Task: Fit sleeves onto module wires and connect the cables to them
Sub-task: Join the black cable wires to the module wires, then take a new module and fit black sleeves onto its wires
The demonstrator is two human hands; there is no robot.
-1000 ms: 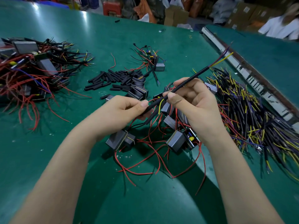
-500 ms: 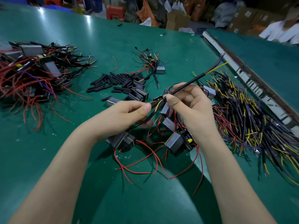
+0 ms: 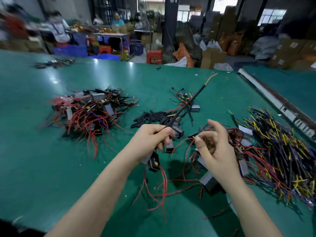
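My left hand grips a black cable that slants up and right, ending in yellow and purple tips. A grey module with red wires hangs below that hand. My right hand is apart from the cable, fingers loosely curled, thumb and forefinger near each other; nothing is clearly held in it. Loose black sleeves lie in a heap beyond my left hand. More grey modules with red wires lie under my right hand.
A heap of modules with red and black wires lies at the left. A big pile of black cables with yellow and purple ends lies at the right. A metal rail borders the green table. People and boxes stand beyond the table.
My right hand has let go of the cable and drawn back to the right. My left hand now holds cable and module alone, shifted left. The camera has tilted up.
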